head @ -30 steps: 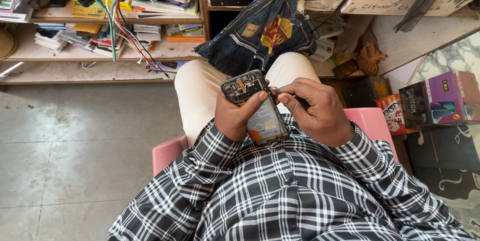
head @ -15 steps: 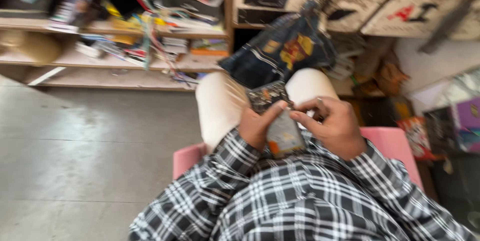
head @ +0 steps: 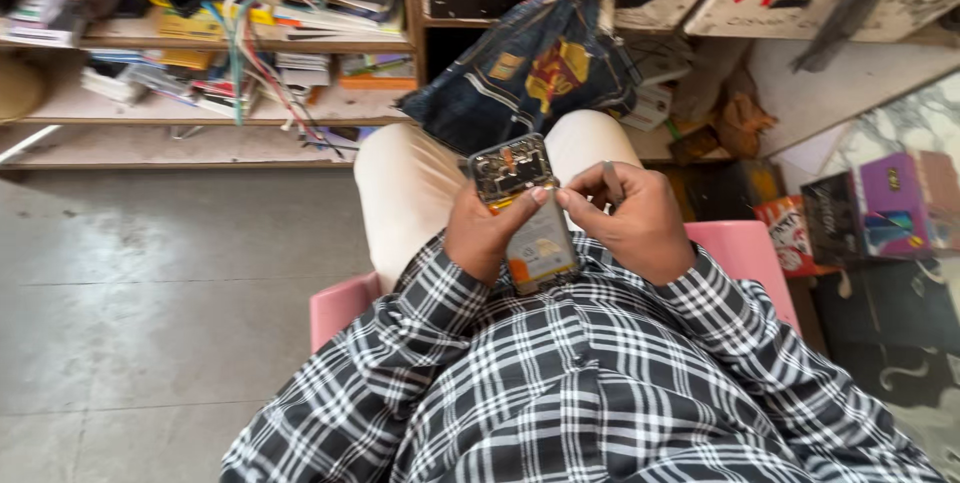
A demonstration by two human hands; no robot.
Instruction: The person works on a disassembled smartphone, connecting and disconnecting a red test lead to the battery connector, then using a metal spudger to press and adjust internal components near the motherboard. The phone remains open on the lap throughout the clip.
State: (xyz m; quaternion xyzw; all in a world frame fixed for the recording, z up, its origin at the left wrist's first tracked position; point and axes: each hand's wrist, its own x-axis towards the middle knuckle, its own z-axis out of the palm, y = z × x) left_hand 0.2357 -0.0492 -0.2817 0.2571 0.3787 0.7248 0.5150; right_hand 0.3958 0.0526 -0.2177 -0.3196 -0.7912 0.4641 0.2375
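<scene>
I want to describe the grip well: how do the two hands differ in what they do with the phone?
The left hand wraps the opened phone from its side, thumb across the exposed inside; the right hand does not hold the phone. The left hand carries nothing else; the right hand pinches a thin metal tool beside the phone. Both rest over the lap, thumbs almost meeting.
</scene>
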